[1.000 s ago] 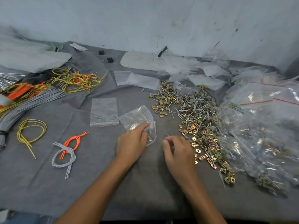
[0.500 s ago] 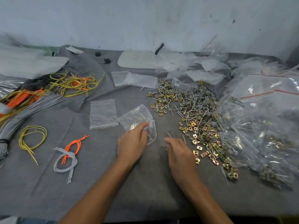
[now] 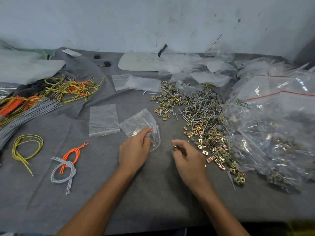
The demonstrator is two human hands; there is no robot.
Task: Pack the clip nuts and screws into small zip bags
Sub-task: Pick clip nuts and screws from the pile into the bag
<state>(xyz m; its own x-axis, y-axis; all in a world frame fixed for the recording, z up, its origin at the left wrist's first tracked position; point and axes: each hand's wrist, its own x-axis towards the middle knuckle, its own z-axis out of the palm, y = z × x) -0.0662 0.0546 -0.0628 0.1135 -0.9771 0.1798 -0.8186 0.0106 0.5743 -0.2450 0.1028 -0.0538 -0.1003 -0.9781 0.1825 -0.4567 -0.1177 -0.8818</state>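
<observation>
Both bare forearms are stretched forward from the lower edge. The left hand point(image 3: 134, 150) is laid palm down, with the mouth of the bag point(image 3: 138, 122) pinched at its fingertips. The right hand point(image 3: 189, 159) is held just beside it, fingers curled, with a clip nut point(image 3: 174, 147) pinched at the tips.

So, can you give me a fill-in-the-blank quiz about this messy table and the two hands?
1. The left hand pinches the crumpled clear plastic zip bag, lying to the ___ of the flat clear zip bag.
2. The right hand pinches small hardware beside the heap of brass-coloured clip nuts and silver ___.
3. The short cord crossing the looped grey cords is ___.
Missing: right, screws, orange.
</observation>
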